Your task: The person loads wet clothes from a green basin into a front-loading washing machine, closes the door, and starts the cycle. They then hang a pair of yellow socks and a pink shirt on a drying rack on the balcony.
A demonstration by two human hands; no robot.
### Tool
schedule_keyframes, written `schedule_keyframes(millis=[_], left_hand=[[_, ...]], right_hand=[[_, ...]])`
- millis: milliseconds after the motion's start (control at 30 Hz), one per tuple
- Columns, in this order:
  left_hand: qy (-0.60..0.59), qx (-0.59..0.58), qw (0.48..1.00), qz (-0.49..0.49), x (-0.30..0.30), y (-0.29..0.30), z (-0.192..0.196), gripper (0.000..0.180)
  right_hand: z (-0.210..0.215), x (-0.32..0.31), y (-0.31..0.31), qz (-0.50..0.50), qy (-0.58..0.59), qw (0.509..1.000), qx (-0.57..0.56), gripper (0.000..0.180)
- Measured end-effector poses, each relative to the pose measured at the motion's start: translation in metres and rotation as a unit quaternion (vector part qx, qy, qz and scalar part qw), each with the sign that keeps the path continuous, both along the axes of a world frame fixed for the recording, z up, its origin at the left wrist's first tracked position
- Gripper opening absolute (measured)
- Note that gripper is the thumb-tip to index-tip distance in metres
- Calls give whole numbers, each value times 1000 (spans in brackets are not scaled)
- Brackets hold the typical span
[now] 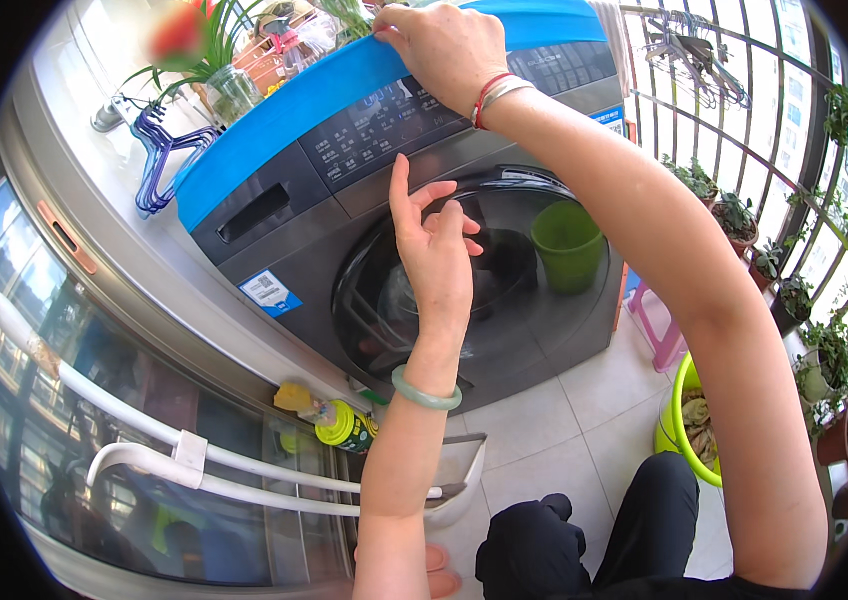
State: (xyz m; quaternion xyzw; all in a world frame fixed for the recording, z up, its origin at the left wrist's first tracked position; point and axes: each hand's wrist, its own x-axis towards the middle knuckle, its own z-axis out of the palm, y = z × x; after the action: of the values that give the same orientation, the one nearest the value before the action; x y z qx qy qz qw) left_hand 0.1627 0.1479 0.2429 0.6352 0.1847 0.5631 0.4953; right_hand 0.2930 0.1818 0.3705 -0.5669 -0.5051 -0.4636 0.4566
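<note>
A dark grey front-loading washing machine [304, 235] stands before me, its top draped with a bright blue cover [244, 150]. My right hand [449, 50] pinches the cover's front edge above the control panel [379, 125]; its fingertips are partly hidden. Lit symbols show on the panel. My left hand [436, 245], a green bangle on its wrist, holds nothing: the index finger points up at the panel's lower edge while the others are loosely bent. Whether that fingertip touches the panel I cannot tell. Behind this hand is the round, dark door [364, 290], closed, with a green bucket reflected in it.
Potted plants [229, 90] and small items stand on the machine. Blue hangers [159, 160] hang at its left. White-handled tools [144, 460] lean by the glass door. A lime-green bucket [679, 420] holding cloth and a pink stool [659, 330] are on the right, near railing plants.
</note>
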Motion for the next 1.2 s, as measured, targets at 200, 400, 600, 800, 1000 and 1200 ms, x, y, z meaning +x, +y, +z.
schedule_keyframes(millis=[200,400,600,800,1000,1200], left_hand=[[-2,1,1000,-2,-1,1,-3,66],[4,-5,1000,-10,6,-2,-3,66],[11,-1,1000,-6,3,0,-6,66],[8,-5,1000,-13,2,1,-9,66],[-6,-10,1000,-25,4,-1,-14,66],[28,57,998,-17,18,-2,-28,70]], right_hand=[[-2,2,-4,4,18,1000,-15,20],[-1,9,-3,16,-8,1000,-5,20],[7,7,-6,77,26,997,8,22],[6,7,-6,101,36,994,26,20],[-31,16,-30,95,0,995,24,20],[-110,27,-62,-7,-53,980,-193,65]])
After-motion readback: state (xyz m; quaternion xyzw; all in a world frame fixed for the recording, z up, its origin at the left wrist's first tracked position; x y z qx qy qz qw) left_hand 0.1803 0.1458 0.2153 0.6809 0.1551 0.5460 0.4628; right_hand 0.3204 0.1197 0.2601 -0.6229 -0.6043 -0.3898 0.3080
